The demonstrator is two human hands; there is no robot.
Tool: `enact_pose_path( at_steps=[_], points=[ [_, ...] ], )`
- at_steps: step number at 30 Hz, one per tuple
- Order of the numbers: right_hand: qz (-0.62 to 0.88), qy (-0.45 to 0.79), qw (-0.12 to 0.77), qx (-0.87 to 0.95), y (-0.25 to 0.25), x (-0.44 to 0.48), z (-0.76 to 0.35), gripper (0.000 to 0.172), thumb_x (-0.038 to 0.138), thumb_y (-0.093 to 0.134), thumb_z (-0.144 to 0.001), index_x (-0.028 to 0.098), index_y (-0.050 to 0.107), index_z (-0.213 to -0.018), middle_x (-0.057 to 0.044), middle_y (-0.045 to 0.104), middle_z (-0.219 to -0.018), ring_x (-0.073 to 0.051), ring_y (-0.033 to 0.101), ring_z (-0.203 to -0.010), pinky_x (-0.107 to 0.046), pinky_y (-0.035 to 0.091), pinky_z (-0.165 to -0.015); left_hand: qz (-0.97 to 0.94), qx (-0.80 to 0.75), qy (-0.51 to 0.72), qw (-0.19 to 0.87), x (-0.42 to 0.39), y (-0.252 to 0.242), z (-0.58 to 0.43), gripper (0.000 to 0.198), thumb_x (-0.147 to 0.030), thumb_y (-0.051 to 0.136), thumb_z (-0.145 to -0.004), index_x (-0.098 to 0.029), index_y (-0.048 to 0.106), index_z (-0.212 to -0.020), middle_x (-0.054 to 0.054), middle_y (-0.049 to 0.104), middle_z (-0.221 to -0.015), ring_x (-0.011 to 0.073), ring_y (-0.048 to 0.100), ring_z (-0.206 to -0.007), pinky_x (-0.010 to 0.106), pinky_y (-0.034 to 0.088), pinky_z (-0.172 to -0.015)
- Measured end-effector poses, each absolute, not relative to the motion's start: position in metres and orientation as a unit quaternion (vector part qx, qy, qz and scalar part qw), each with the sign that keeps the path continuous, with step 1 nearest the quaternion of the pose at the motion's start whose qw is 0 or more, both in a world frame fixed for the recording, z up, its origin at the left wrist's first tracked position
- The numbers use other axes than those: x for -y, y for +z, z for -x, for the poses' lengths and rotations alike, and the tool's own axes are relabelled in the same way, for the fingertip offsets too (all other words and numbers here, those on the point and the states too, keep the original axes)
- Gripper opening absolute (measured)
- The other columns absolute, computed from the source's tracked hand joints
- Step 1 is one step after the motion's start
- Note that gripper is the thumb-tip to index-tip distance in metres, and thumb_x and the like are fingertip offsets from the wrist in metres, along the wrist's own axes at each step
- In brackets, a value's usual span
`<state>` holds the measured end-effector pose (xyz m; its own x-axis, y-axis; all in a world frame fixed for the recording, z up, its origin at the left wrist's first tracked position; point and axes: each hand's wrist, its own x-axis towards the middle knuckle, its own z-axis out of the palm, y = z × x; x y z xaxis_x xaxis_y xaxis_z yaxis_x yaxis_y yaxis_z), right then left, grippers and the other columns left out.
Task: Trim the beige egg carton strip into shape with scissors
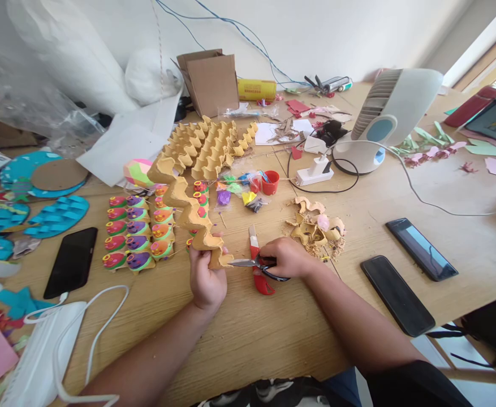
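My left hand (208,280) is closed around the near end of a yellow egg-carton strip (189,215), which slants up and away to the left. In my right hand (284,257) is a pair of black-handled scissors (244,263), their blades pointing left at the strip's near edge. Whether the blades are parted is hard to tell. Beneath the scissors lies a red-handled utility knife (263,282) on the table. Painted egg-carton pieces (138,229) in red, purple and orange stand in rows left of the strip, some partly hidden behind it.
Cut carton scraps (313,226) lie right of my right hand. Uncut egg cartons (214,148) sit farther back, near a red cup (270,182) and a power strip (314,174). A white fan (396,107) stands at back right. Phones (397,294) lie on both sides.
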<state>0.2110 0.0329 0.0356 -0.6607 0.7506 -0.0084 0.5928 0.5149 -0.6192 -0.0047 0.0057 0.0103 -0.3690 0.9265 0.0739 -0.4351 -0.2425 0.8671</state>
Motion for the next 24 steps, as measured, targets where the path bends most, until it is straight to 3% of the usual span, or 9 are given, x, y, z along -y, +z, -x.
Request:
enact_pose_path(
  at_steps=[3, 10, 24],
  points=[
    [0.387, 0.310, 0.139, 0.857, 0.0372, -0.0334, -0.2112, 0.033, 0.048, 0.073, -0.087, 0.019, 0.063, -0.075, -0.002, 0.066, -0.073, -0.013, 0.045, -0.063, -0.027, 0.021, -0.058, -0.309, -0.398, 0.730, 0.463, -0.0057, 0.0105, 0.0047, 0.021, -0.025, 0.058, -0.090, -0.022, 0.072, -0.105, 0.006, 0.077, -0.111, 0.0140, 0.063, -0.075, 0.027, 0.052, -0.074],
    [0.375, 0.298, 0.119, 0.870, 0.0376, -0.0342, -0.2116, 0.022, 0.036, 0.073, -0.085, 0.020, 0.061, -0.074, -0.001, 0.065, -0.073, -0.013, 0.045, -0.063, -0.027, 0.020, -0.058, -0.295, -0.395, 0.729, 0.475, -0.0057, 0.0103, 0.0045, 0.019, -0.025, 0.060, -0.089, -0.023, 0.072, -0.104, 0.005, 0.077, -0.110, 0.0144, 0.064, -0.075, 0.027, 0.052, -0.072],
    [0.380, 0.293, 0.128, 0.868, 0.0344, -0.0336, -0.2101, 0.022, 0.034, 0.072, -0.083, 0.021, 0.059, -0.072, 0.000, 0.064, -0.072, -0.013, 0.045, -0.063, -0.027, 0.021, -0.057, -0.288, -0.414, 0.722, 0.473, -0.0056, 0.0093, 0.0053, 0.022, -0.028, 0.061, -0.088, -0.023, 0.073, -0.106, 0.006, 0.077, -0.109, 0.0142, 0.062, -0.076, 0.026, 0.051, -0.073]
  ],
)
